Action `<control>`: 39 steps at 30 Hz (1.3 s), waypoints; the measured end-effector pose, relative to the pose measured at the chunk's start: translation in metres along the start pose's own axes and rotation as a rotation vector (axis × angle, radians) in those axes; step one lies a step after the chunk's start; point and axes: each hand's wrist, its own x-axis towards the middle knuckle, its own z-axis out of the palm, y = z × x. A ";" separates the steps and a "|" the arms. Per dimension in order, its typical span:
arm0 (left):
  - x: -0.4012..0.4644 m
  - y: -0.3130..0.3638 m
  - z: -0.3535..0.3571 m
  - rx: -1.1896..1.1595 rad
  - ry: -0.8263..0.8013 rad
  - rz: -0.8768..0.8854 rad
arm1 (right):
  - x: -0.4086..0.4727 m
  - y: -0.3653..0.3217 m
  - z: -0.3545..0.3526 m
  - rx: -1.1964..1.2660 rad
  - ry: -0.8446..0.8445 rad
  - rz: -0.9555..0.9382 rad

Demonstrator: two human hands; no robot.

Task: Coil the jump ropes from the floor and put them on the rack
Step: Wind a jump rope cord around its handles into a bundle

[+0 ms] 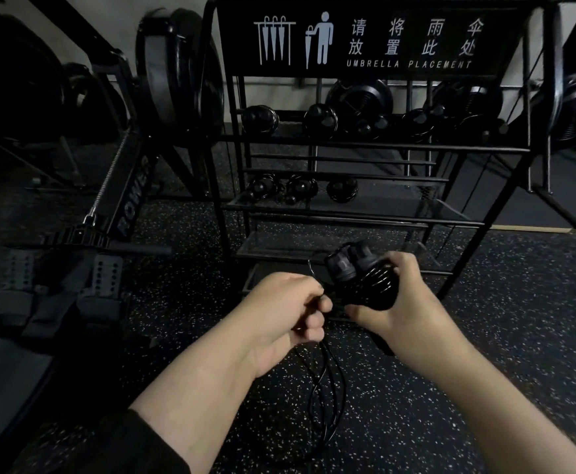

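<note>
Handles [351, 265] with wound coil gripped in right hand [396, 302], tips angled up-left. Loose cord [324, 381] pinched by left hand [290, 309], hanging floorward beneath it. Rack [348, 213] directly ahead, right hand nearer.

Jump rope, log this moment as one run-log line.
right hand: grips jump rope handles, cord partly wound | left hand: pinches cord, loops hanging | rack: ahead, coiled ropes on shelves
</note>
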 end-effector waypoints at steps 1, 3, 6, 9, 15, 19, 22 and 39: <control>0.000 -0.001 0.002 -0.036 0.021 0.006 | -0.001 -0.001 0.004 -0.059 0.022 -0.025; 0.002 -0.003 0.002 -0.059 0.054 0.028 | -0.004 -0.004 0.009 -0.109 0.031 -0.085; 0.002 -0.004 -0.003 -0.005 0.076 0.088 | -0.009 -0.003 0.010 0.006 -0.072 -0.162; 0.001 -0.001 -0.005 0.056 0.082 0.129 | -0.009 -0.001 0.006 0.197 -0.078 -0.113; -0.005 0.001 0.005 -0.011 0.074 0.108 | -0.002 0.000 0.009 0.181 0.143 -0.101; 0.000 -0.008 0.009 0.018 0.238 0.241 | -0.003 -0.001 0.015 0.139 0.167 -0.072; 0.001 -0.019 0.016 0.081 0.347 0.364 | -0.004 -0.002 0.019 0.127 0.156 -0.065; -0.006 -0.032 0.023 0.816 0.177 0.663 | -0.005 -0.003 0.009 0.230 0.186 -0.108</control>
